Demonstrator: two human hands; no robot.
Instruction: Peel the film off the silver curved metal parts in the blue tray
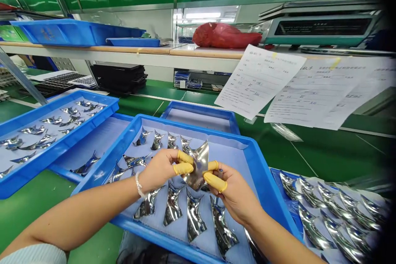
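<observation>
Between both hands, above a blue tray (258, 161), a curved shiny metal part (201, 159) is held up. My left hand (163, 169), with yellow finger cots on thumb and forefinger, pinches its left edge. On the other edge, my right hand (232, 187) grips it the same way, also in yellow finger cots. Below, rows of similar polished metal parts (194, 216) lie on the tray's pale lining. My forearms and hands hide some of them.
Another blue tray of metal parts (111, 103) stands at left, partly over a lower one (66, 175). More parts (314, 227) lie at right. Behind are a blue tray (236, 126), hanging paper sheets (258, 80), and a shelf with a red bag (224, 35) and a scale (321, 29).
</observation>
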